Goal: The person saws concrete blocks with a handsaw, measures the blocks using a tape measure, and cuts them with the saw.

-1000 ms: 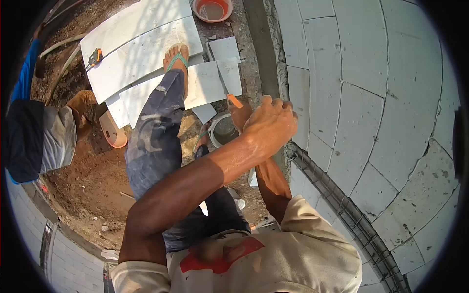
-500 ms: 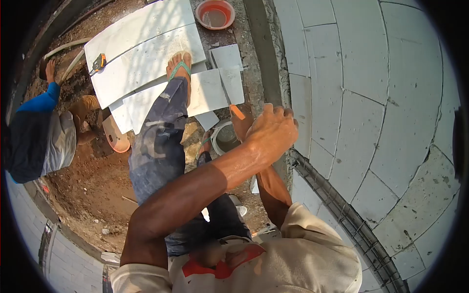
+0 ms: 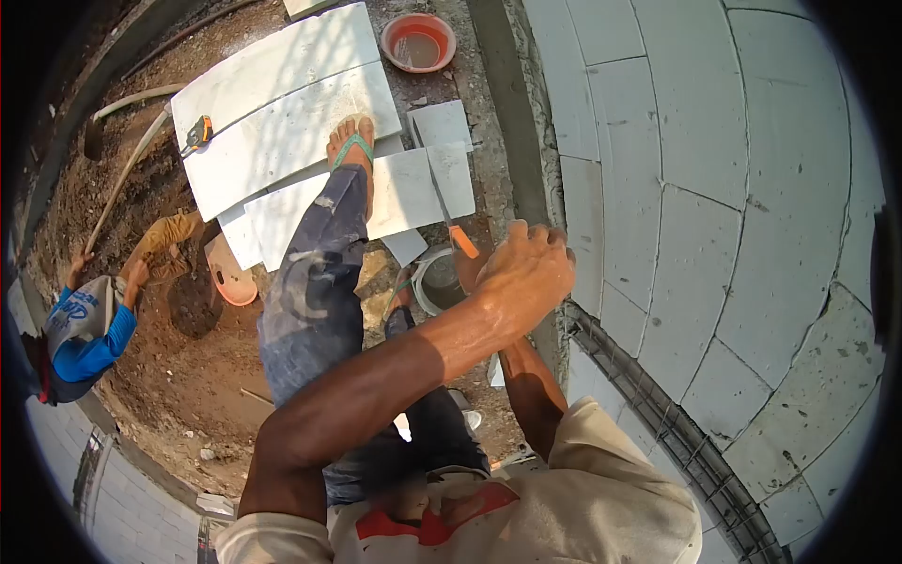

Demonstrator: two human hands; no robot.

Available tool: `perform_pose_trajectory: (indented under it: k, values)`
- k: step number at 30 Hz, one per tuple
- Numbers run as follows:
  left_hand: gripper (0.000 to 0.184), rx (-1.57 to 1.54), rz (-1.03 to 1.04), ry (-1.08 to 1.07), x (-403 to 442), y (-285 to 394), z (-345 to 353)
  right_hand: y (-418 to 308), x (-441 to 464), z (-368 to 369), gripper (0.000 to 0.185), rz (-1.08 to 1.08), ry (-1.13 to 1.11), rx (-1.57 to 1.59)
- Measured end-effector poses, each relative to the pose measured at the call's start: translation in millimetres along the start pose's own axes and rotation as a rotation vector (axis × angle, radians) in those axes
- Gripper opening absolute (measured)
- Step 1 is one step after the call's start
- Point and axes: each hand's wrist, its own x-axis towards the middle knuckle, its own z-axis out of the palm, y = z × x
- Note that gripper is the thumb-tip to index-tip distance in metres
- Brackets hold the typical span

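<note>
In the head view my right hand (image 3: 472, 268) is closed around the orange handle of a saw (image 3: 437, 188). Its thin dark blade points away from me, over the white blocks. My left hand (image 3: 524, 277) crosses above my right wrist with its fingers curled; what they press on is hidden beneath. A white block (image 3: 446, 179) lies below the blade. My sandalled foot (image 3: 352, 141) rests on the larger white blocks (image 3: 282, 122). A bucket (image 3: 442, 282) stands just past my right hand, partly covered by it.
A red basin (image 3: 418, 45) sits at the top. A tape measure (image 3: 197, 134) lies on the blocks. To the left, a co-worker (image 3: 85, 324) bends over the soil near a long pole (image 3: 132, 179) and an orange pan (image 3: 230, 273). A block wall (image 3: 695, 188) rises at my right.
The co-worker at left has moved lower in view, with both hands now showing. The view has shifted slightly, revealing more of the saw blade. My hands keep nearly the same pose.
</note>
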Motion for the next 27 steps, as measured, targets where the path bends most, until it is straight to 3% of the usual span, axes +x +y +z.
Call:
perform_pose_trajectory:
  k: [3, 5, 11, 13, 15, 19, 25, 27]
  values:
    - [0.018, 0.181, 0.053, 0.206, -8, 4, -11, 5, -55, -22, 0.069, -0.004, -0.106, 0.045]
    - [0.014, 0.082, -0.038, 0.181, -8, 8, -31, -2, -54, -25, 0.069, 0.0, -0.11, 0.036]
    - [0.013, 0.143, -0.062, 0.15, -11, 8, -5, -24, 71, 10, 0.069, 0.052, 0.087, -0.023]
    - [0.013, 0.075, -0.031, 0.103, -20, 30, 16, -17, 43, 4, 0.069, 0.058, 0.077, -0.006]
    - [0.013, 0.13, -0.008, 0.122, -6, 7, 3, -5, 12, -5, 0.069, 0.043, 0.055, 0.042]
    - [0.014, 0.097, -0.028, 0.152, -6, 7, -13, -40, -93, -38, 0.069, 0.254, -0.093, 0.183]
    - [0.016, 0.097, -0.036, 0.104, -13, 9, -2, -27, 62, 4, 0.076, 0.116, 0.045, 0.027]
    - [0.017, 0.077, -0.011, 0.084, -6, 16, 3, -28, 57, 2, 0.078, 0.115, 0.036, 0.019]
